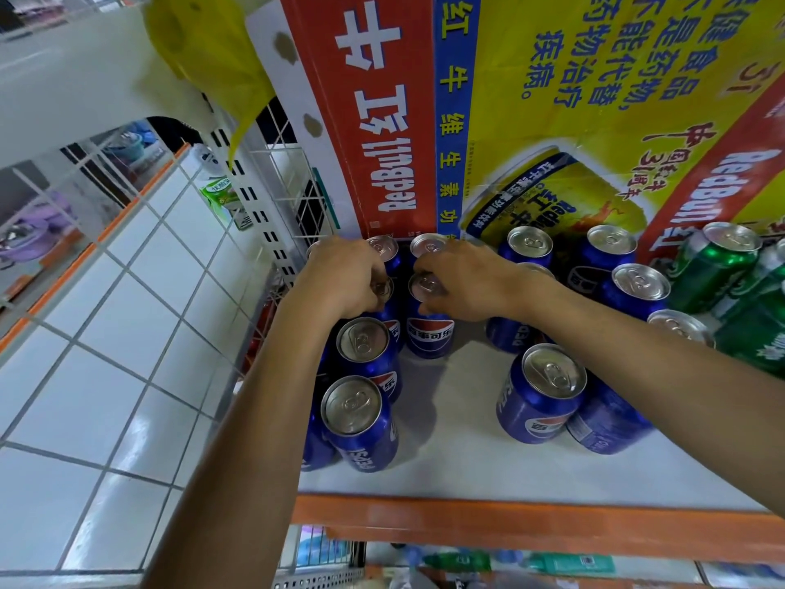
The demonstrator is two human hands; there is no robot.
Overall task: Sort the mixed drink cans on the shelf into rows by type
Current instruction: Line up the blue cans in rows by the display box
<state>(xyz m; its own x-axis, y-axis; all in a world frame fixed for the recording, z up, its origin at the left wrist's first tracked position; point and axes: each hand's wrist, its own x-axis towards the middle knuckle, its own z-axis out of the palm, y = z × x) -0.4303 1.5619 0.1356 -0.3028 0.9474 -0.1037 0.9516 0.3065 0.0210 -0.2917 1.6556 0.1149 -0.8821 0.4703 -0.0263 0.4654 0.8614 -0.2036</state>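
Observation:
Several blue Pepsi cans stand on the white shelf (pixel 458 452). At the left end they form rows; the front can (pixel 357 423) and the one behind it (pixel 367 354) stand free. My left hand (pixel 346 278) grips the top of a blue can (pixel 382 291) mostly hidden beneath it. My right hand (pixel 463 282) holds the rim of another blue Pepsi can (pixel 429 329) beside it. More blue cans (pixel 541 397) cluster at the right, and green cans (pixel 718 265) stand at the far right.
A large Red Bull carton (pixel 552 112) lies at the back of the shelf. A white wire side panel (pixel 293 193) bounds the shelf on the left. The orange front edge (pixel 509 529) runs below. White tiled floor (pixel 106 333) lies to the left.

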